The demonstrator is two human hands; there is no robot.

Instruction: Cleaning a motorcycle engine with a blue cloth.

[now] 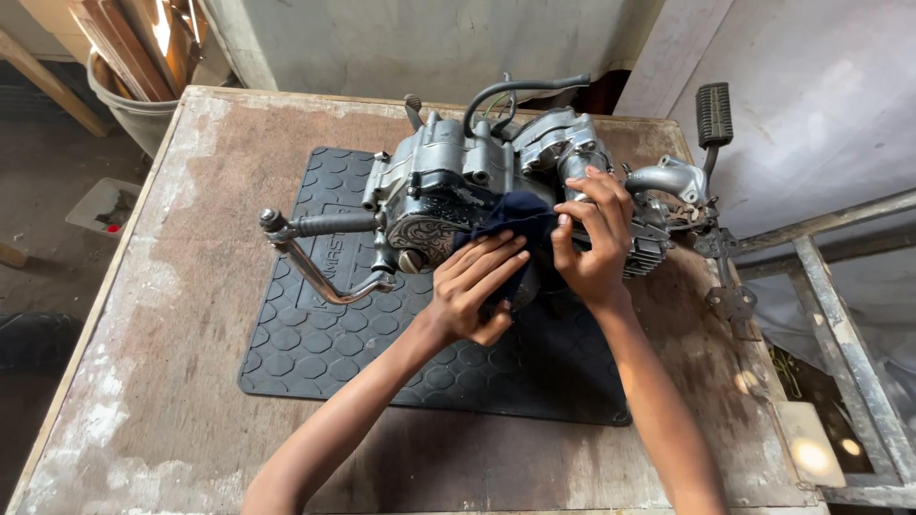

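A grey motorcycle engine lies on a black rubber mat on a worn wooden table. A dark blue cloth is draped over the engine's front side. My left hand presses on the cloth from below, fingers spread flat over it. My right hand holds the cloth's right part against the engine, fingers curled on it. A chrome kick lever sticks out to the left. A black hose loops over the engine's top.
A foot peg with a black rubber pad rises at the table's back right. A metal frame stands off the right edge. A bucket with wooden boards is at the back left. The floor lies to the left.
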